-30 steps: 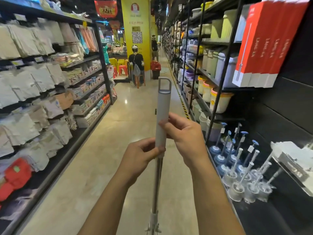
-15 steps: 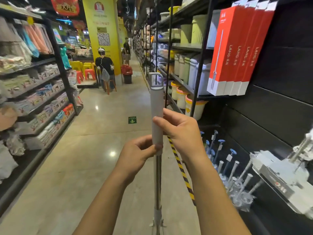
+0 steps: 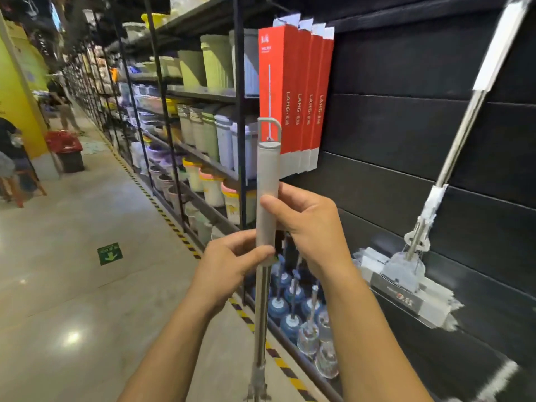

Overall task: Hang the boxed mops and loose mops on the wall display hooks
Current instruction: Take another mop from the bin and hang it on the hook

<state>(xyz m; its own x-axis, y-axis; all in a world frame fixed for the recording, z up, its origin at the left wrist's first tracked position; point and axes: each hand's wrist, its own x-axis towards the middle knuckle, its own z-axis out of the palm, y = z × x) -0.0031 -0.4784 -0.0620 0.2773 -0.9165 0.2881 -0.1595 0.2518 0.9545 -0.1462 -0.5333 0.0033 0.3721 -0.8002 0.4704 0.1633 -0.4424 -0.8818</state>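
On the right, filling most of the view, is a black slatted wall (image 3: 406,126). Left of it runs the shop aisle floor (image 3: 58,285), pale and shiny, w/ yellow-black tape (image 3: 174,224) along the shelf foot. Between floor and wall stands a long black shelf rack (image 3: 239,82) loaded w/ plastic bins and buckets (image 3: 217,134) in green, grey, lilac etc.

Four red boxed mops (image 3: 293,91) hang side by side at the left edge of the wall, just beside the rack and touching each other; white bands at the bottom. Well to the right a loose mop (image 3: 458,140) already hangs on the wall, pole tilted, its flat white head (image 3: 406,280) low against the slats.

Centre frame: a second loose mop, the held mop (image 3: 268,181), is upright in front of the person, overlapping the boxed mops in view but not on any hook. It has a grey grip on top w/ a hanging loop (image 3: 269,127), and a metal pole below running out of the bottom of the frame.

Right hand (image 3: 307,224) is wrapped round the grey grip, thumb across the front. Left hand (image 3: 232,262) sits lower and pinches the grip's bottom end where the metal starts. Both hands are holding it.

Low on the rack behind the wrists are brushes in blue and clear holders (image 3: 290,309). Far left are a red bin (image 3: 65,149) and a green floor sticker (image 3: 110,253).
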